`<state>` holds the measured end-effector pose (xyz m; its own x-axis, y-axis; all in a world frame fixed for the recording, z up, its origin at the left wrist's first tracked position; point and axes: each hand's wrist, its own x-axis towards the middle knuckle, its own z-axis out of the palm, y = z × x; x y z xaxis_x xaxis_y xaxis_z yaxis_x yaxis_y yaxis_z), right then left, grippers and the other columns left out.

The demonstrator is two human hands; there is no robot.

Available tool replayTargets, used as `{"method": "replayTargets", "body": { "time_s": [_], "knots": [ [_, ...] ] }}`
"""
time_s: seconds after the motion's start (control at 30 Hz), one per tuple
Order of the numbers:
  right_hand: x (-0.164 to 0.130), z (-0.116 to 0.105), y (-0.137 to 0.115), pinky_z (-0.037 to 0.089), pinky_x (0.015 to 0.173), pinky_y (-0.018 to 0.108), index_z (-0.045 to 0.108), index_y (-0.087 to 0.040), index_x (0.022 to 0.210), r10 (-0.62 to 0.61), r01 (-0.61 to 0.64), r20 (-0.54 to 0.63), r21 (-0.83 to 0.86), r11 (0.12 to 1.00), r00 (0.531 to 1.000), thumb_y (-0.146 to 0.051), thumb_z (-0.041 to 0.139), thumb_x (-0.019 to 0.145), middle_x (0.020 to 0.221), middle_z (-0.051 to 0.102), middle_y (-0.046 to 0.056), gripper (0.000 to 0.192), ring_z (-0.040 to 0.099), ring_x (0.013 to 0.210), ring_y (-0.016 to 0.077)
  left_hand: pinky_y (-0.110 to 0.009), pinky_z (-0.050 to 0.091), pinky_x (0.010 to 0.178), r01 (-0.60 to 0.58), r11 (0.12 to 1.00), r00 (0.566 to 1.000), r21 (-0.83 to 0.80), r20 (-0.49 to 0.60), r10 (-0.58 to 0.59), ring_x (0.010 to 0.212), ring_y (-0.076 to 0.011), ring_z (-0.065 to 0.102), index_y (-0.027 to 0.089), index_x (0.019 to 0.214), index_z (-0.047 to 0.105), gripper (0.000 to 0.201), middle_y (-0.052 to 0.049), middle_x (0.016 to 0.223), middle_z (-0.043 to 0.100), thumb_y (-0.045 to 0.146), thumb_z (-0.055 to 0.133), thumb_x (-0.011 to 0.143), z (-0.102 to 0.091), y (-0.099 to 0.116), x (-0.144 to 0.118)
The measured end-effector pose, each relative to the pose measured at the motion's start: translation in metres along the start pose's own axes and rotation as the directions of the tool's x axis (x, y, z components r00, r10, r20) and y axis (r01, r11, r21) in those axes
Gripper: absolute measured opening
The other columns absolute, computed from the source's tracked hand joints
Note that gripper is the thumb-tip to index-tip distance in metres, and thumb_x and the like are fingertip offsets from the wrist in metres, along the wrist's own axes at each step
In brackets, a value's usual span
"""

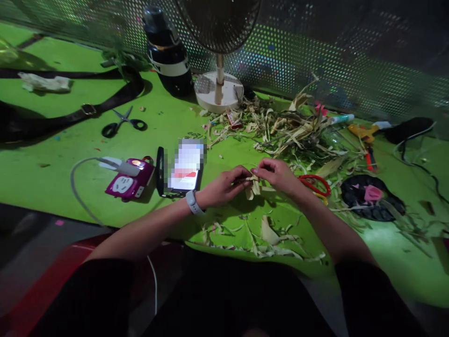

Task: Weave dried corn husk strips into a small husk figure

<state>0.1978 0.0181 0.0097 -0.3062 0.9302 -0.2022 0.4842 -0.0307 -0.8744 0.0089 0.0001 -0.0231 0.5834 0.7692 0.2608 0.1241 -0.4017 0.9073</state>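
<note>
Both my hands meet above the green table [224, 224], pinching one small piece made of pale dried husk strips [255, 187]. My left hand [233, 182], with a watch [193, 202] on its wrist, is closed on the piece from the left. From the right, my right hand [277, 174] grips its top between thumb and fingers. Short flat strips hang down below the fingertips. Fine details between the fingers are too small to make out. More husk scraps [270, 231] lie along the table edge nearest me.
A phone [185, 166] and purple power bank [131, 180] lie left, with scissors [123, 122] beyond. A fan [219, 91] and black bottle [170, 56] stand behind. Rightward are a husk heap [291, 124], red-handled tool [317, 181], glue gun [365, 132] and black dish [351, 199].
</note>
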Motion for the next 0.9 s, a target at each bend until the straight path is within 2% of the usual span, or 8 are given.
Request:
{"method": "replayTargets", "body": {
  "time_s": [0.1,0.17,0.3,0.47,0.57,0.63,0.77,0.9],
  "knots": [
    [0.000,-0.001,0.001,0.026,0.050,0.024,0.051,-0.018,0.060,-0.002,-0.001,0.149,0.019,1.000,0.989,-0.051,0.057,0.076,0.055,0.040,-0.005,0.038,0.035,0.054,0.0093,-0.026,0.048,0.071,0.039,0.999,0.998,-0.037,0.044,-0.037,0.077,-0.0127,0.059,0.016,0.099,0.057,0.017,-0.006,0.089,0.064,0.027,0.051,0.088,-0.001,0.001,0.000],
    [-0.001,-0.002,0.002,0.026,0.050,0.024,0.050,-0.018,0.060,-0.020,0.013,0.193,0.038,0.999,0.981,-0.052,0.054,0.078,0.055,0.037,-0.005,0.039,0.033,0.054,0.0091,-0.025,0.047,0.070,0.079,0.994,0.996,-0.072,0.042,-0.077,0.076,-0.0123,0.058,0.016,0.101,0.059,0.020,-0.006,0.089,0.064,0.030,0.051,0.088,-0.003,0.001,0.001],
    [0.000,-0.001,0.005,0.026,0.053,0.024,0.043,-0.020,0.061,-0.142,0.150,0.089,-0.085,0.985,0.986,-0.054,0.050,0.082,0.057,0.036,-0.005,0.041,0.033,0.055,0.0098,-0.023,0.044,0.063,0.155,0.974,0.987,-0.164,0.062,-0.147,0.068,-0.0105,0.052,0.017,0.102,0.059,0.025,-0.003,0.081,0.060,0.035,0.050,0.088,-0.006,0.002,0.002],
    [0.007,0.006,0.009,0.026,0.057,0.027,0.042,-0.021,0.066,-0.321,0.271,-0.082,-0.366,0.890,0.944,-0.049,0.040,0.090,0.059,0.040,-0.002,0.037,0.035,0.056,0.0125,-0.020,0.039,0.054,0.220,0.954,0.942,-0.202,0.297,-0.154,0.059,-0.0091,0.044,0.017,0.090,0.059,0.024,0.001,0.068,0.051,0.038,0.047,0.090,-0.004,0.006,-0.001],
    [0.011,0.008,0.011,0.027,0.060,0.028,0.039,-0.022,0.067,-0.374,0.277,-0.137,-0.453,0.847,0.917,-0.050,0.036,0.091,0.062,0.043,0.000,0.037,0.038,0.059,0.0145,-0.020,0.039,0.054,0.237,0.944,0.926,-0.229,0.346,-0.149,0.058,-0.0089,0.045,0.017,0.085,0.060,0.024,0.001,0.066,0.050,0.038,0.048,0.089,-0.001,0.008,-0.003],
    [0.013,0.009,0.013,0.028,0.060,0.028,0.039,-0.023,0.067,-0.390,0.286,-0.141,-0.466,0.837,0.910,-0.051,0.034,0.091,0.063,0.044,0.001,0.038,0.039,0.060,0.0151,-0.022,0.043,0.058,0.296,0.897,0.932,-0.327,0.306,-0.196,0.062,-0.0102,0.051,0.018,0.088,0.061,0.022,-0.001,0.071,0.057,0.038,0.053,0.087,0.002,0.008,-0.004],
    [0.015,0.012,0.016,0.031,0.061,0.028,0.044,-0.022,0.069,-0.398,0.295,-0.159,-0.443,0.847,0.904,-0.047,0.036,0.092,0.066,0.048,0.002,0.035,0.042,0.061,0.0149,-0.027,0.050,0.065,0.438,0.667,0.899,-0.603,0.275,-0.341,0.072,-0.0156,0.062,0.017,0.085,0.064,0.026,-0.006,0.080,0.067,0.042,0.059,0.081,0.011,0.005,-0.004],
    [0.016,0.018,0.015,0.034,0.063,0.028,0.050,-0.021,0.069,-0.392,0.304,-0.159,-0.400,0.865,0.906,-0.053,0.040,0.090,0.068,0.053,0.002,0.040,0.046,0.064,0.0147,-0.023,0.046,0.056,0.523,0.572,0.851,-0.632,0.346,-0.395,0.057,-0.0097,0.057,0.015,0.080,0.067,0.027,-0.002,0.070,0.065,0.042,0.069,0.074,0.017,0.003,-0.003]
  ]
}}
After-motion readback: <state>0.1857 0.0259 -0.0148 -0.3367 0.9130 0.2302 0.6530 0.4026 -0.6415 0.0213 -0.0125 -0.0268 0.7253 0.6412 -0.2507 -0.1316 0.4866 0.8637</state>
